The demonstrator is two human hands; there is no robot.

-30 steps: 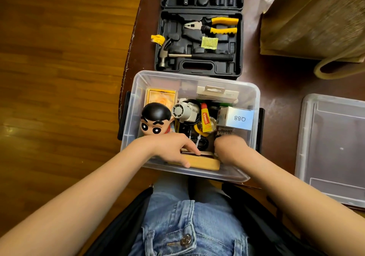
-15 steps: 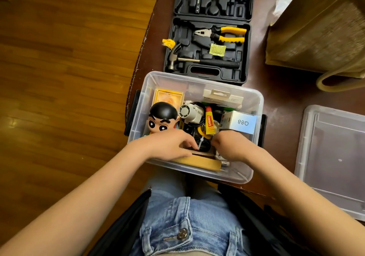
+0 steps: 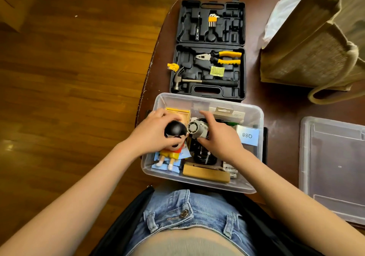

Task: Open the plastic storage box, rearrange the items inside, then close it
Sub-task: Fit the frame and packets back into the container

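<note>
At the near edge of the dark brown table, the open clear plastic storage box (image 3: 203,184): left hand (image 3: 156,135) curled round the black-haired cartoon figurine (image 3: 173,139), right hand (image 3: 219,139) gripping the small grey-white fan (image 3: 197,130). Best lift each clear, without snagging the black cable coil (image 3: 203,156).

Black tool case (image 3: 209,93) lying open on the dark tabletop (image 3: 280,105); yellow-handled pliers (image 3: 219,58) and claw hammer (image 3: 199,80) sitting in its near half; yellow set of hex keys (image 3: 213,20) resting in its far half; small yellow-green packet (image 3: 217,71) lying between pliers and hammer; brown woven bag (image 3: 314,44) standing at the right; wooden floor (image 3: 69,78) showing to the left.
</note>
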